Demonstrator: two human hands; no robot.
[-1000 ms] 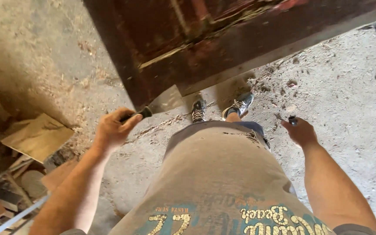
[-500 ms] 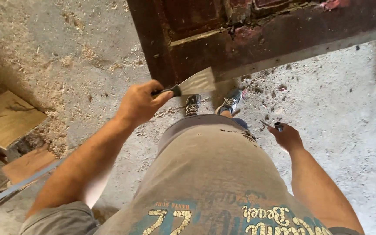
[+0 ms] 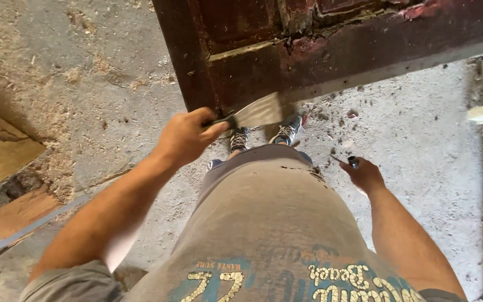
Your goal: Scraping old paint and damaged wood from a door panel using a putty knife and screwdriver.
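Since a second ago left hand point(image 3: 185, 137) has risen toward frame centre, scraper point(image 3: 255, 112) blade now laid against lower edge of the dark red wooden door point(image 3: 331, 61); view shifted too, wood scraps slid to far left. Left grip closed tight round the scraper's dark handle, blade angled flat to the wood, looks set to lift flaking paint. Right hand point(image 3: 367, 176) hangs low at right of centre, fingers curled shut on a small dark-handled tool point(image 3: 349, 161); kind unclear, too small, seemingly kept out of the way. Paint flakes point(image 3: 353, 114) litter concrete floor point(image 3: 420, 140) under the door. Shoes point(image 3: 286, 131) just below blade. Wooden board point(image 3: 1, 148) lies left edge.
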